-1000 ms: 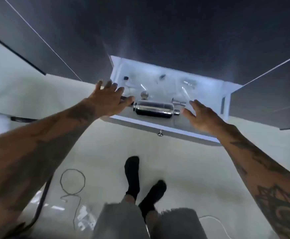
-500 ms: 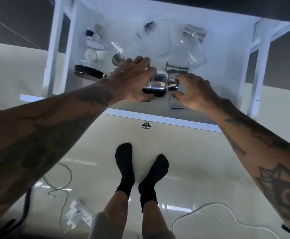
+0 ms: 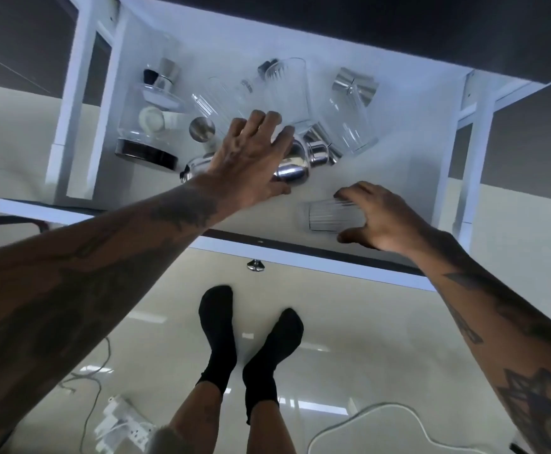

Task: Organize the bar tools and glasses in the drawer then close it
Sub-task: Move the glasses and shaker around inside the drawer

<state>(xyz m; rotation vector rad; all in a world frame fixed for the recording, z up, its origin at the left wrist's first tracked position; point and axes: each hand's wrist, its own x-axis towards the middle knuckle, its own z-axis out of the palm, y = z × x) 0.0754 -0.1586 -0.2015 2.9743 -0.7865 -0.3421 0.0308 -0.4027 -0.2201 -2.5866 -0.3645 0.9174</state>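
Note:
The white drawer (image 3: 349, 268) stands pulled out, its steel knob (image 3: 256, 265) on the front. A steel cocktail shaker (image 3: 292, 172) lies on its side in the middle, and my left hand (image 3: 251, 158) lies over it with the fingers wrapped across its body. Near the front right, a ribbed glass (image 3: 328, 217) lies on its side. My right hand (image 3: 385, 217) curls around it, fingers above and thumb below. Behind them lie a tall ribbed glass (image 3: 287, 90), a clear glass (image 3: 349, 126), a steel jigger (image 3: 354, 85) and a small steel cup (image 3: 202, 129).
A glass vessel with a black base (image 3: 146, 136) fills the drawer's left side, and a second jigger (image 3: 164, 77) lies behind it. White drawer rails (image 3: 473, 152) flank both sides. Below are my feet in black socks (image 3: 218, 335), a power strip (image 3: 120, 421) and cables on the glossy floor.
My right hand left the shaker's cap and moved toward the drawer front onto the ribbed glass. My left hand stays on the shaker. The view has moved closer to the drawer.

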